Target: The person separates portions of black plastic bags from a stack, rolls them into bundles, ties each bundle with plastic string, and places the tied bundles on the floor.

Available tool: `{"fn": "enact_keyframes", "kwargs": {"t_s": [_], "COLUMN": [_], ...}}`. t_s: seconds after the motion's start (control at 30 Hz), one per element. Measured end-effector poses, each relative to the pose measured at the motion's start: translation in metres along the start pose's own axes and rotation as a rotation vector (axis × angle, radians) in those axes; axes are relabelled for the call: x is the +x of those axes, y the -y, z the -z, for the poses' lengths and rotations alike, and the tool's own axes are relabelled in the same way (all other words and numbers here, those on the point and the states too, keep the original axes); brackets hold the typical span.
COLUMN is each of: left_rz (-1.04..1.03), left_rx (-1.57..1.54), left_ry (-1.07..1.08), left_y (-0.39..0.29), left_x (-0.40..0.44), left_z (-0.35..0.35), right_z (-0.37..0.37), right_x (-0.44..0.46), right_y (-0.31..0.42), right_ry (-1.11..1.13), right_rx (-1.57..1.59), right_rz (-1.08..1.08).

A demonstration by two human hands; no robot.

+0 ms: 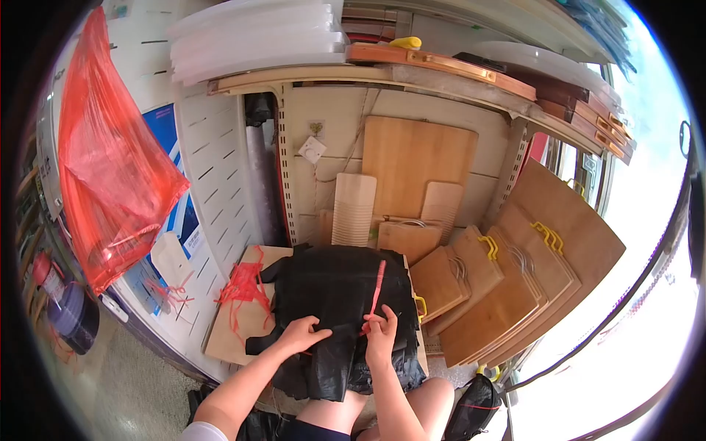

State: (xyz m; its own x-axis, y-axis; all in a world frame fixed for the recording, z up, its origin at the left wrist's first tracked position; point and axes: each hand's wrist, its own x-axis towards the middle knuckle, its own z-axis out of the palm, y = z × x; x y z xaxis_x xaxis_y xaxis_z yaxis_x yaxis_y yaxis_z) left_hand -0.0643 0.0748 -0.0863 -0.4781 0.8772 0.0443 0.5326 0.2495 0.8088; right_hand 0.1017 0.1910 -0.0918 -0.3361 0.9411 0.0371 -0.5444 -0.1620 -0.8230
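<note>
A stack of black plastic bags (334,275) lies in front of me on a light wooden board (224,334), its near edge draping toward my knees. My left hand (300,335) is on the left part of the stack, fingers curled on a fold of the black plastic; the fingertips are partly hidden. Between the fingers of my right hand (380,332) is a strip of red plastic twine (379,283), its free end sticking up over the bags. To the left, a loose tangle of red twine (246,285) rests on the board.
Wooden cutting boards (489,323), some with yellow handles, lean at the right. A washboard (354,209) stands behind the stack. Above runs a shelf (323,73) with white plastic sheets (257,40). A red plastic bag (110,176) hangs at the left, with a dark bottle (73,323) below.
</note>
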Motion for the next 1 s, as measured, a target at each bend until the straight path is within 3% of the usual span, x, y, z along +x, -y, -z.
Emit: {"fn": "enact_keyframes", "kwargs": {"t_s": [0.03,0.1,0.2,0.3,0.37,0.43,0.53,0.63,0.67,0.7,0.77,0.9,0.97,1.0], "left_rz": [-0.032,0.189,0.224,0.113,-0.159,-0.249,-0.277,-0.385,-0.286,-0.241,-0.422,-0.136,-0.142,-0.274], "left_rx": [0.050,-0.321,-0.471,-0.212,-0.053,0.001,0.150,-0.075,-0.364,-0.443,-0.478,-0.183,-0.193,-0.040], "left_ry": [-0.003,0.143,0.162,0.142,0.177,0.209,0.163,0.352,0.399,0.289,0.040,0.321,0.274,0.200], "left_y": [-0.001,-0.005,-0.011,-0.051,-0.066,-0.074,-0.083,-0.103,-0.093,-0.089,-0.065,-0.021,-0.015,-0.017], "left_x": [0.000,0.009,0.017,0.005,-0.004,-0.010,-0.008,-0.013,-0.008,-0.006,0.010,0.010,0.006,0.004], "left_z": [0.007,0.033,0.061,0.061,0.043,0.021,0.011,0.027,0.028,0.034,0.038,0.029,0.021,0.021], "right_z": [-0.002,0.002,-0.004,-0.016,-0.027,-0.030,-0.023,-0.016,-0.014,-0.014,-0.010,0.001,0.002,0.000], "right_x": [-0.003,-0.003,-0.006,-0.013,-0.019,-0.022,-0.021,-0.019,-0.015,-0.012,-0.006,0.004,-0.001,-0.004], "right_y": [0.003,-0.006,-0.015,-0.019,-0.023,-0.025,-0.022,-0.013,-0.007,-0.003,-0.011,-0.018,-0.019,-0.015], "right_ry": [0.009,0.084,0.163,0.242,0.292,0.367,0.502,0.575,0.611,0.649,0.720,0.848,0.825,0.833], "right_rx": [-0.001,-0.033,-0.129,-0.462,-0.678,-0.868,-0.689,-0.480,-0.442,-0.403,-0.332,-0.415,-0.419,-0.474], "right_rz": [0.002,-0.053,-0.090,-0.049,0.138,0.265,0.013,-0.200,-0.251,-0.300,-0.342,-0.340,-0.326,-0.263]}}
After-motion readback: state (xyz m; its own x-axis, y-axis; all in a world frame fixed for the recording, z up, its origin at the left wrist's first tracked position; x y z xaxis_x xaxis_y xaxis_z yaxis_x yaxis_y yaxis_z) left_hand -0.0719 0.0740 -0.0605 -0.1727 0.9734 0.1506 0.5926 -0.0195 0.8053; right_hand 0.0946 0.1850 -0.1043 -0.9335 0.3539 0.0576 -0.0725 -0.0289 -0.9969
